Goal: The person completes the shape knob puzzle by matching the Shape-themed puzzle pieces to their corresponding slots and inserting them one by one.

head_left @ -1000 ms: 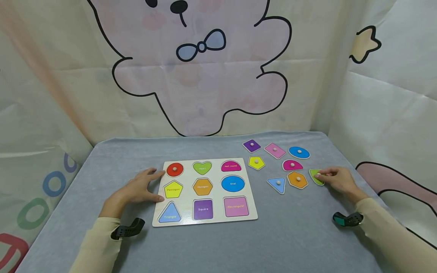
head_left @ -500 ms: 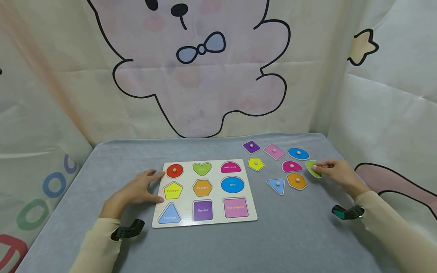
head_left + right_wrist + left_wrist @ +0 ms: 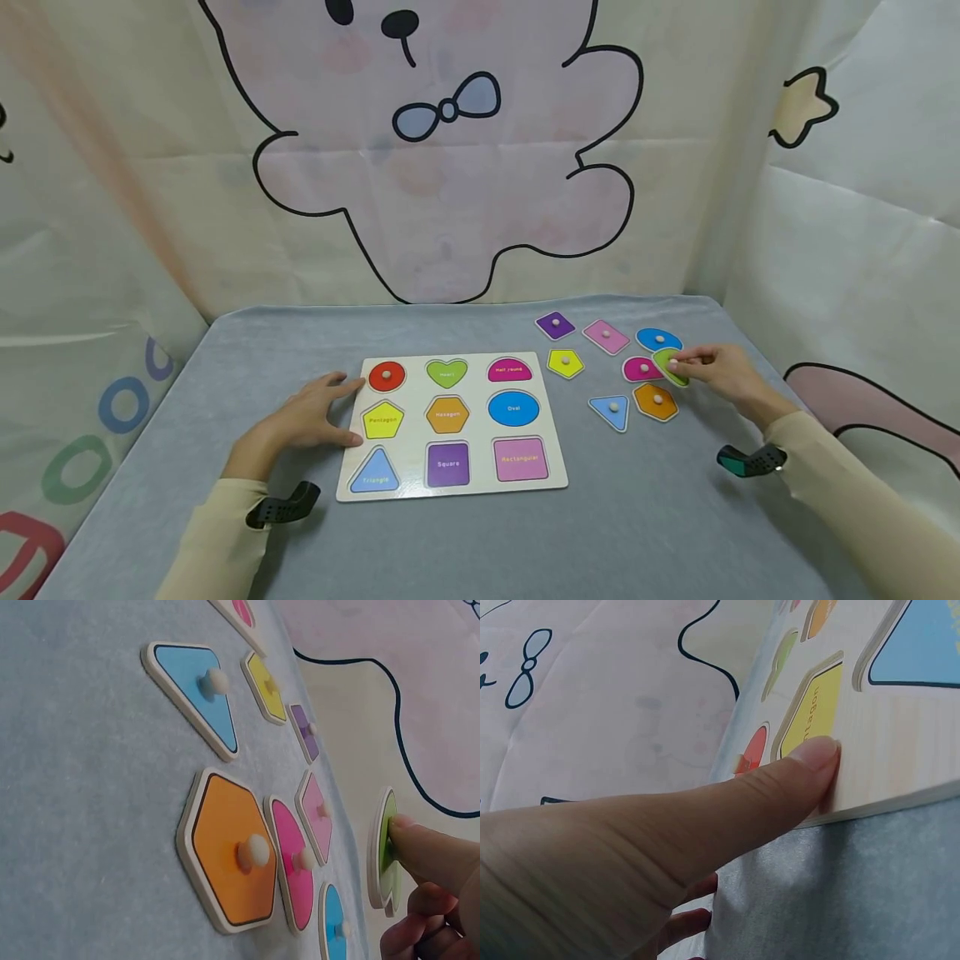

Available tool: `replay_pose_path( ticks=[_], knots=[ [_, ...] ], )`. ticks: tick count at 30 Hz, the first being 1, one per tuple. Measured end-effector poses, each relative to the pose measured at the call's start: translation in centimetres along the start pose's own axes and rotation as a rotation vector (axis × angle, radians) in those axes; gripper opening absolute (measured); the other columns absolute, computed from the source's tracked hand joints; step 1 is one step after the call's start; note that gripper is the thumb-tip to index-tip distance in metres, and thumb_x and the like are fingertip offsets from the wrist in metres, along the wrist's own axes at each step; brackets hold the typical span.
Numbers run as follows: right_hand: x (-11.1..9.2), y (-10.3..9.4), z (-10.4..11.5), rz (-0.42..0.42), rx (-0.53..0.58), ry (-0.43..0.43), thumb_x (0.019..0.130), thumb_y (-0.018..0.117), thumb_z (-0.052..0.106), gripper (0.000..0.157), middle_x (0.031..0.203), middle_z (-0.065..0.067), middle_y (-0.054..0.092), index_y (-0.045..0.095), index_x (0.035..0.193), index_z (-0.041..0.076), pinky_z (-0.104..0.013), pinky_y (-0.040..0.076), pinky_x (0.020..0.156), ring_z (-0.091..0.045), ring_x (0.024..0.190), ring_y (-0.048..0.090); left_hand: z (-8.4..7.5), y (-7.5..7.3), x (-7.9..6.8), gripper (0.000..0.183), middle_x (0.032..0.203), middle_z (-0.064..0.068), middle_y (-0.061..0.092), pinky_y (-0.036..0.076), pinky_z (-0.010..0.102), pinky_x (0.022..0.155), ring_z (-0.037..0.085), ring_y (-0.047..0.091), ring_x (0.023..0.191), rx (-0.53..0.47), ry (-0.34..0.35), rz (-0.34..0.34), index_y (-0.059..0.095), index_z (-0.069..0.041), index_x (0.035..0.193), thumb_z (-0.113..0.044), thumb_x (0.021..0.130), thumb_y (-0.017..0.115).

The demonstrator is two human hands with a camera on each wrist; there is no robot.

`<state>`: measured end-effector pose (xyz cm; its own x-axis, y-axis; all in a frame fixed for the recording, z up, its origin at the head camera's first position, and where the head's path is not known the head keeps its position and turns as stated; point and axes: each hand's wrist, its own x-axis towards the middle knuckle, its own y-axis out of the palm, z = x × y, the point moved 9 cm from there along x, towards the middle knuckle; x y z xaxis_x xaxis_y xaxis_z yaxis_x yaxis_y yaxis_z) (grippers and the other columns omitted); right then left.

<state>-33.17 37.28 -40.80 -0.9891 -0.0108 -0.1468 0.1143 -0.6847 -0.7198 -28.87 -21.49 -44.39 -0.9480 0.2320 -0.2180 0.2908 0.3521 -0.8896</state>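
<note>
A white wooden shape board (image 3: 414, 450) lies on the table, its recesses coloured and labelled. A red round piece with a knob (image 3: 386, 376) sits in its top-left recess. My left hand (image 3: 300, 417) is at the board's left edge; in the left wrist view its straight thumb (image 3: 772, 795) rests on the board beside the pentagon recess. The right hand (image 3: 727, 382) pinches a green heart-shaped knob piece (image 3: 664, 363), raised above the table. In the right wrist view this heart piece (image 3: 382, 851) is seen nearly edge-on, with the knob hidden by the fingers.
Right of the board lie several loose knob pieces: a blue triangle (image 3: 611, 412), orange hexagon (image 3: 652, 403), pink half round (image 3: 637, 369), yellow pentagon (image 3: 562, 363), purple square (image 3: 553, 326), pink rectangle (image 3: 607, 336) and blue oval (image 3: 654, 337). Printed cloth walls stand behind.
The right hand has lifted the green heart piece and carried it left, over the gap beside the half round. The left hand has stayed at the board.
</note>
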Motion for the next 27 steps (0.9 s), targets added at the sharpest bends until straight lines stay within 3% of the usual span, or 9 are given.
replay_pose_path(
  ticks=[15,27],
  knots=[
    [1.3,1.7,3.2,0.068,-0.001,-0.032,0.095,0.070,0.041,0.053,0.088,0.004,0.059,0.066,0.127,-0.001,-0.026,0.044,0.076,-0.018,0.097,0.049,0.3,0.2,0.0,0.102,0.160,0.029,0.030,0.029,0.078,0.110,0.055,0.028,0.145,-0.012,-0.009,-0.002,0.041,-0.015,0.155,-0.048,0.071,0.088],
    [2.5,4.3,6.1,0.128,0.024,-0.068,0.094,0.074,0.033,0.043,0.089,-0.003,0.057,0.070,0.120,-0.002,-0.025,0.044,0.067,-0.027,0.095,0.053,0.2,0.1,0.0,0.102,0.160,0.029,0.031,0.030,0.077,0.109,0.055,0.028,0.144,-0.009,-0.006,-0.003,0.041,-0.015,0.156,-0.049,0.071,0.088]
  ],
)
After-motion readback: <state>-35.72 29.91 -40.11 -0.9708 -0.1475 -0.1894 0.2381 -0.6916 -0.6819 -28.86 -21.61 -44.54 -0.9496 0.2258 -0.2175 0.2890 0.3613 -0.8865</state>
